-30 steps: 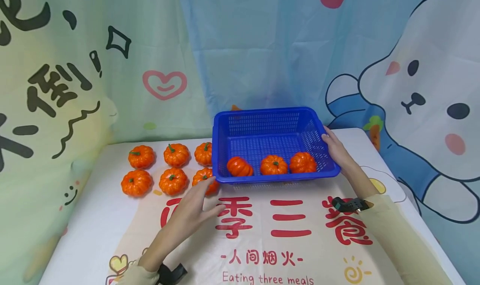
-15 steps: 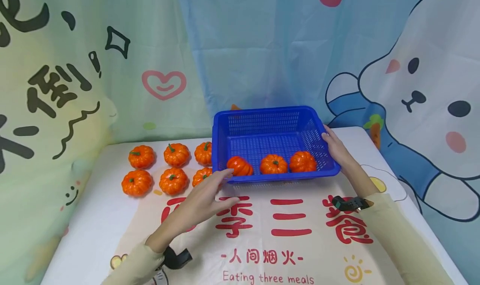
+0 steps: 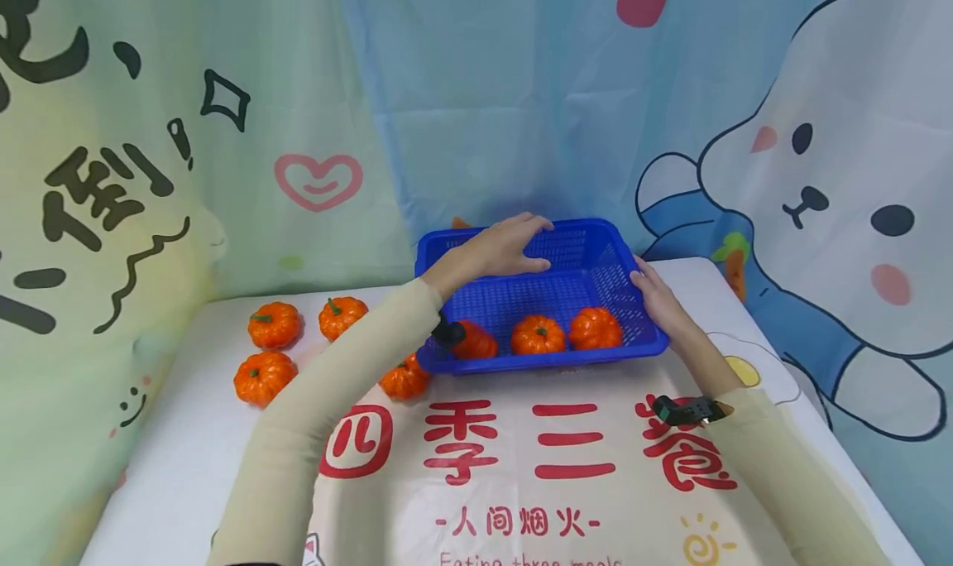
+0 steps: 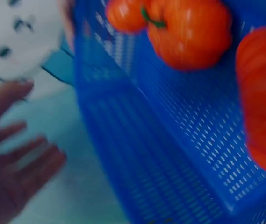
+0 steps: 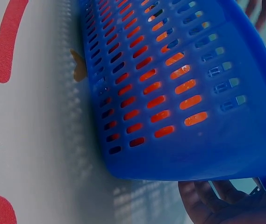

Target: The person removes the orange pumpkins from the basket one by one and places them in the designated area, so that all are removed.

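Note:
A blue plastic basket [image 3: 573,289] with perforated walls stands toward the back of the table. Three small orange pumpkins lie along its near side: one at left [image 3: 476,342], one in the middle [image 3: 538,334], one at right [image 3: 596,328]. Over the basket's far left part reaches my left hand [image 3: 506,247], fingers spread and holding nothing; the left wrist view has this hand [image 4: 16,172] beyond the basket's wall. My right hand [image 3: 658,297] holds the basket at its right side, with fingers [image 5: 196,200] against the outer wall in the right wrist view.
More orange pumpkins sit on the table's left side, among them a back one [image 3: 275,325], a front one [image 3: 265,377] and one beside the basket [image 3: 404,379]. My left sleeve [image 3: 335,400] hides others. A printed curtain [image 3: 476,94] hangs right behind the table.
My left hand has moved from beside the basket's near left corner up and over the basket, toward its far side. The right hand stays at the basket's right side. The view has shifted slightly.

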`<state>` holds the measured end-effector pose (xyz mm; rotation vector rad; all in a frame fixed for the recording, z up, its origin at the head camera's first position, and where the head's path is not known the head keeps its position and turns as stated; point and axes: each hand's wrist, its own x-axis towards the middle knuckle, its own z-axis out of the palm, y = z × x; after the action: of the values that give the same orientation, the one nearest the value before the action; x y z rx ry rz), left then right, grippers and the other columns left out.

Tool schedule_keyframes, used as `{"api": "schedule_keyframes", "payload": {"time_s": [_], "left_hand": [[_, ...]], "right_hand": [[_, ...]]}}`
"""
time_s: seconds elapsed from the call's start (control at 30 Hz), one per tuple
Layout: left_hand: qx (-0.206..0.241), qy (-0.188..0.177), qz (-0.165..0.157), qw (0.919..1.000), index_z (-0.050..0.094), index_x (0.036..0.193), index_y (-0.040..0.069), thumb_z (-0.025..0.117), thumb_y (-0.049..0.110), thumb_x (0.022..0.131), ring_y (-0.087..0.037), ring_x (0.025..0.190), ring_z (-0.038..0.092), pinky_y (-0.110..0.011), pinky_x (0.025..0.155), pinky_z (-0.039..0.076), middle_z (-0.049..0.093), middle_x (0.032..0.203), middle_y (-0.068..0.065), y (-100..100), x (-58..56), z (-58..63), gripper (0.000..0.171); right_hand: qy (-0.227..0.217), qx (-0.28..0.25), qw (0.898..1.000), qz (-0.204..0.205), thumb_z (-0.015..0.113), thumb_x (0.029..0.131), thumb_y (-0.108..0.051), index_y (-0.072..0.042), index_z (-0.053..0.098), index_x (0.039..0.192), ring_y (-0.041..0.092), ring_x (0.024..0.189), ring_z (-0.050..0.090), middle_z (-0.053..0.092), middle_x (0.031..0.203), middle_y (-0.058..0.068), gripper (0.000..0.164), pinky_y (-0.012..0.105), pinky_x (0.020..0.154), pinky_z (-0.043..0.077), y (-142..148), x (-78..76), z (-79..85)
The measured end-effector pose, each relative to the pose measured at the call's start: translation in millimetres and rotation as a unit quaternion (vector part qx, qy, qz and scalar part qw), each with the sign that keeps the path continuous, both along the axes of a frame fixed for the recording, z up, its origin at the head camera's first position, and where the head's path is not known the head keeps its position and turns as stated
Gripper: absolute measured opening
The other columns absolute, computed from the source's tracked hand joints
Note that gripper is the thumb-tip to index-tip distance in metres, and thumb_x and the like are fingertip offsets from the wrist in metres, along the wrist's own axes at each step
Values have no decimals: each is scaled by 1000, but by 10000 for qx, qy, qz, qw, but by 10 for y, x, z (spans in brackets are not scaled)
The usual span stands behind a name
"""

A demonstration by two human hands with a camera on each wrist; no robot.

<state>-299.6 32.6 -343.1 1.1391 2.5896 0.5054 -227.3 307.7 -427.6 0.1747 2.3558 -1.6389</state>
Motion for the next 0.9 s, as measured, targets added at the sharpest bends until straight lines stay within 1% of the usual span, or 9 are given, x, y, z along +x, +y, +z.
{"api": "schedule_keyframes", "payload": {"time_s": [0.07,0.13,0.23,0.33,0.47,0.57,0.7,0.83,0.9], "left_hand": [[-283,-238,-406,9985,38,147,13,59,38,96,-23,140,38,-37,116,35,40,151,-7,127,-155,-98,61],[-401,-557,-793,9945,41,146,12,60,36,95,-24,140,39,-36,116,34,42,150,-8,234,-226,-214,59],[-455,-1076,-1146,9865,43,145,13,64,34,93,-26,139,42,-36,115,38,44,150,-9,420,-224,-350,60],[-538,-1570,-1384,9764,41,147,18,67,31,91,-29,139,42,-38,112,42,41,152,-10,631,-176,-431,63],[-744,-1968,-1731,9622,33,151,25,69,30,89,-28,143,37,-39,112,42,33,157,-7,862,-140,-521,72],[-924,-2174,-1725,9563,30,152,31,71,32,86,-23,145,33,-39,115,38,28,160,-1,930,-153,-604,78],[-1307,-2287,-1541,9523,29,151,37,72,37,84,-20,146,28,-43,118,32,26,160,2,911,-191,-714,80],[-1481,-2451,-1402,9478,29,151,39,75,38,82,-21,145,26,-45,118,31,27,159,1,884,-202,-788,83],[-1447,-2457,-1379,9485,31,150,38,76,38,81,-21,143,29,-44,118,32,29,157,1,878,-198,-796,83]], "right_hand": [[1,12,10000,-9,19,106,-34,-17,-7,156,49,147,11,4,161,25,59,67,117,8,-26,-3,-21],[-21,61,10000,1,19,106,-32,-17,-7,156,50,147,11,4,161,25,58,68,117,8,-54,-5,-22],[-28,81,10000,36,19,106,-35,-20,-6,156,48,147,13,6,162,24,58,66,117,9,-3,-75,-114],[31,156,9998,80,18,106,-40,-23,-7,156,47,147,15,8,162,23,59,64,118,12,91,-139,-211],[84,260,9996,84,17,105,-45,-25,-8,156,47,146,18,9,162,21,60,65,117,15,176,-157,-265],[90,257,9996,87,17,104,-47,-26,-8,156,47,146,17,9,162,21,61,65,117,15,180,-144,-258],[76,223,9997,76,16,105,-46,-26,-8,156,48,146,17,8,162,22,60,66,116,15,153,-138,-245],[-21,263,9997,20,16,105,-43,-25,-8,156,47,147,15,8,162,21,59,65,117,13,130,-149,-242],[-40,256,9997,-5,17,105,-42,-25,-8,156,46,148,13,6,163,20,59,65,118,11,126,-164,-244]]}}
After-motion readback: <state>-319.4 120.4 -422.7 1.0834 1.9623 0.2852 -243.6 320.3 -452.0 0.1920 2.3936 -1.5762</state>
